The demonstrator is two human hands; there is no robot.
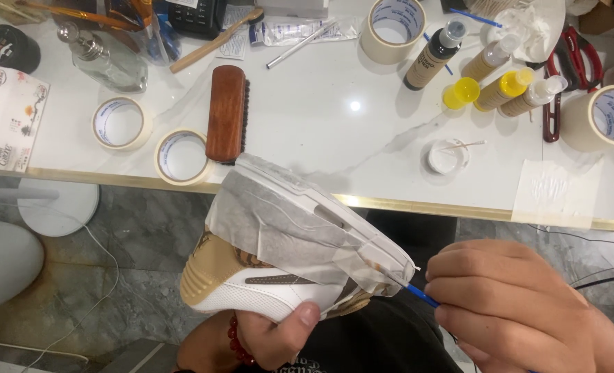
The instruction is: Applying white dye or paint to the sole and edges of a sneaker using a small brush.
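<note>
Left hand: the left hand (272,338) grips a sneaker (251,276) from below, thumb pressed onto the white side panel, the other fingers hidden behind the shoe; a red bead bracelet (236,342) sits at the wrist.
Sneaker: white and tan, held over the person's lap just in front of the table edge, sole turned upward and toward the table; most of the sole and upper is wrapped in pale masking tape (293,221).
Right hand: the right hand (514,304) has its fingers curled close together, pinching a thin blue-handled brush (421,295).
Brush: its fine tip touches the taped edge of the sneaker at the shoe's right end.
Table: a white marble-look table (320,117) with a gold rim lies beyond the shoe.
On the table, left: two masking tape rolls (120,123) and (182,156) beside a wooden shoe brush (227,113) lying on its side; a clear glass bottle (106,62) farther back.
On the table, right: a dark bottle (431,55), several tan bottles and one with a yellow cap (503,86), a loose yellow cap (461,92), a small white dish (446,156) with a stick across it, red-handled scissors (569,69), and another tape roll (607,116).
</note>
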